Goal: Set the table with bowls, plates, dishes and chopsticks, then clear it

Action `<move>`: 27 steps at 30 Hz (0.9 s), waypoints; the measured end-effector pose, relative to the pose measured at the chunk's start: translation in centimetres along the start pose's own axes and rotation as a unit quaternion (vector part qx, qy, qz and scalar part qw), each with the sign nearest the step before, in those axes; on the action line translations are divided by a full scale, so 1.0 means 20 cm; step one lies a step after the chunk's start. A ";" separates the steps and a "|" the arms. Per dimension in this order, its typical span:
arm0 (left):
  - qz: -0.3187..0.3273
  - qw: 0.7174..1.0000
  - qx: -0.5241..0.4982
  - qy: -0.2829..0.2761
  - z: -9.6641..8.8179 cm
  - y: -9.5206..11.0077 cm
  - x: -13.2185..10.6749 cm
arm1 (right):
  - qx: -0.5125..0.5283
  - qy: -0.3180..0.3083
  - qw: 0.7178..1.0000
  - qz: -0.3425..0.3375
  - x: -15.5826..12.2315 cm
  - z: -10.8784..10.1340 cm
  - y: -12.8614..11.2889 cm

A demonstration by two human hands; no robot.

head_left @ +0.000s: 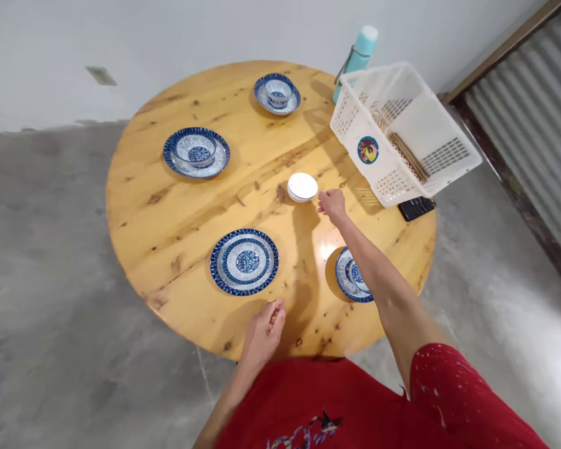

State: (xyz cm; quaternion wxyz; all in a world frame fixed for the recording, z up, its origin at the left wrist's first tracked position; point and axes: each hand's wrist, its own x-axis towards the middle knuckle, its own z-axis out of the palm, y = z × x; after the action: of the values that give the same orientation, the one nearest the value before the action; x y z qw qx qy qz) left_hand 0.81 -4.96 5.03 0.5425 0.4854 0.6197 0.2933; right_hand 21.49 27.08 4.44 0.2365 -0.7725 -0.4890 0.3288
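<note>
My right hand (332, 205) reaches out over the round wooden table (168, 218), its fingers curled and its fingertips just right of a small stack of upturned white bowls (302, 187); I see nothing in it. My left hand (264, 330) rests on the near table edge with its fingers bent under, empty as far as I can see, just below an empty blue-patterned plate (244, 261). Under my right forearm lies another blue plate with a bowl on it (352, 275).
Two more blue plates with bowls stand at the far left (196, 151) and the far middle (277, 93). A white plastic basket (402, 131) holding chopsticks sits tilted at the right, a teal flask (357, 57) behind it and a dark phone (416, 207) under its near corner.
</note>
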 end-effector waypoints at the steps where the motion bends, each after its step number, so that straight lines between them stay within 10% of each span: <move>1: -0.006 1.000 -0.004 -0.009 -0.03 -0.01 0.02 | -0.025 0.004 1.000 0.006 0.02 0.01 -0.02; 13: -0.037 0.999 -0.015 0.000 -0.13 -0.06 0.16 | -0.206 -0.026 0.978 -0.005 0.14 0.03 -0.13; 27: -0.060 0.997 0.045 0.000 0.03 0.01 0.12 | -0.044 0.032 0.998 -0.026 0.14 -0.03 -0.06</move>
State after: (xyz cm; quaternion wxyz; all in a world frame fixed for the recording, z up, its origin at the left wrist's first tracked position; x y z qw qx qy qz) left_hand 1.67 -2.78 4.13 0.5372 0.4713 0.6598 0.2322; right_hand 21.99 30.04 4.83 0.2263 -0.7792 -0.5154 0.2757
